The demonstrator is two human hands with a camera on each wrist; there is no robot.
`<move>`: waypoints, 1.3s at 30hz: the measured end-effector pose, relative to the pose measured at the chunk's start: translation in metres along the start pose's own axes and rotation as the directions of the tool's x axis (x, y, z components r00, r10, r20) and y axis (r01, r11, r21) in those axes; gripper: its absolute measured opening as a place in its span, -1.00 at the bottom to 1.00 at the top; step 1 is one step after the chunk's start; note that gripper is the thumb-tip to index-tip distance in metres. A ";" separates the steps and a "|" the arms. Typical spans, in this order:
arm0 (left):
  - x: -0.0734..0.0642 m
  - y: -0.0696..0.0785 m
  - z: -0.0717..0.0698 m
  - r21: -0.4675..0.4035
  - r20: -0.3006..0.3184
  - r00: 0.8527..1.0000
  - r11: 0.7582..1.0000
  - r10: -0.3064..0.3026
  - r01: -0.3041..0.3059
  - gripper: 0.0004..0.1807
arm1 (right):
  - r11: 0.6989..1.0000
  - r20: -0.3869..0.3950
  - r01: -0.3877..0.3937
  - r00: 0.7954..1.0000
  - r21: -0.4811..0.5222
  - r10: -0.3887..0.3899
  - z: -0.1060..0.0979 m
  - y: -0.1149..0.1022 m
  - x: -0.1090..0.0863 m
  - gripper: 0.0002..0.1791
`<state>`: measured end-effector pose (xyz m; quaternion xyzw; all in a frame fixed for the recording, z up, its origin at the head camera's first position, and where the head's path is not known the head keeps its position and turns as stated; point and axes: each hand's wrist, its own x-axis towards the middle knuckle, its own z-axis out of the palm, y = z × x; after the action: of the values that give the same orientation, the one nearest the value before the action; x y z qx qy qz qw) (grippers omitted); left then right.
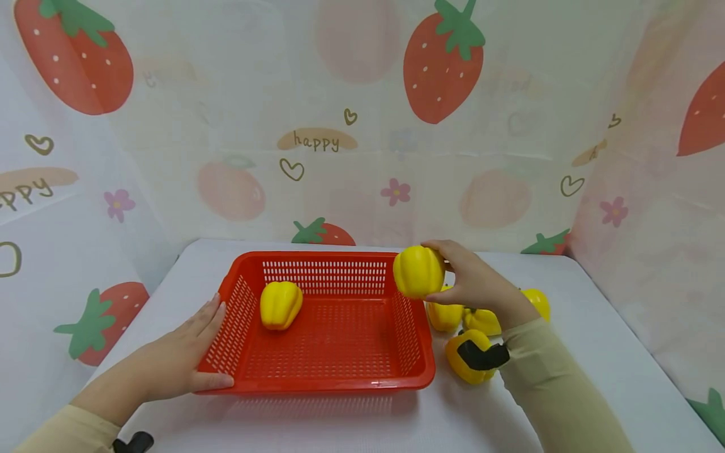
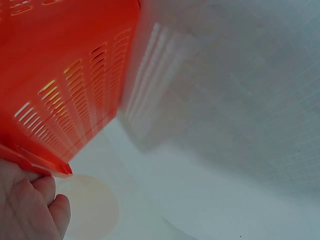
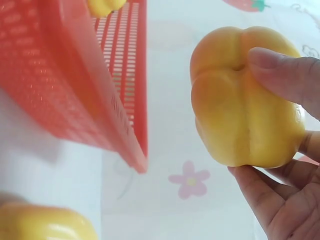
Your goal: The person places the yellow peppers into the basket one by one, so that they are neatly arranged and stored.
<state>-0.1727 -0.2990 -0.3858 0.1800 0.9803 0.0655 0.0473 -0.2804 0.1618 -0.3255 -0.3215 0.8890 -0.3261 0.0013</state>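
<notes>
My right hand (image 1: 472, 280) grips a yellow bell pepper (image 1: 418, 272), thumb on one side and fingers on the other, raised at the right rim of the red plastic basket (image 1: 317, 385). The right wrist view shows the held pepper (image 3: 245, 100) beside the basket wall (image 3: 100, 85). A second yellow bell pepper (image 1: 281, 305) lies inside the basket toward its left end. At the left rim, my left hand (image 1: 175, 358) holds the basket's edge, thumb at the front corner and fingers along the side. In the left wrist view, curled fingers (image 2: 45, 190) meet the rim (image 2: 55, 167).
Right of the basket, several more yellow peppers lie on the white table (image 1: 544, 390), among them a front one (image 1: 467, 371), one beside the basket (image 1: 444, 316) and one behind the right wrist (image 1: 538, 303). A strawberry-print cloth (image 1: 362, 189) hangs around the table.
</notes>
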 end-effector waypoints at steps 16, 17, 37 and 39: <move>-0.001 -0.001 0.001 -0.012 0.011 1.000 1.000 -0.004 0.004 0.33 | 0.995 0.028 0.096 0.995 -0.007 -0.096 0.027 -0.022 0.037 -0.10; -0.001 -0.001 0.001 -0.015 0.012 1.000 1.000 -0.003 0.003 0.33 | 0.995 0.028 0.101 0.995 -0.014 -0.101 0.029 -0.023 0.039 -0.11; 0.000 -0.001 0.001 -0.008 -0.003 1.000 1.000 0.001 -0.001 0.34 | 0.999 0.070 0.017 0.997 -0.031 -0.015 0.067 -0.033 0.072 -0.08; 0.000 -0.001 0.001 -0.008 -0.005 1.000 1.000 0.004 -0.004 0.34 | 0.999 0.080 -0.003 0.997 -0.038 0.006 0.069 -0.034 0.074 -0.07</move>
<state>-0.1733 -0.2995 -0.3866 0.1818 0.9798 0.0699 0.0453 -0.3050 0.0594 -0.3446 -0.3320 0.8951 -0.2960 0.0315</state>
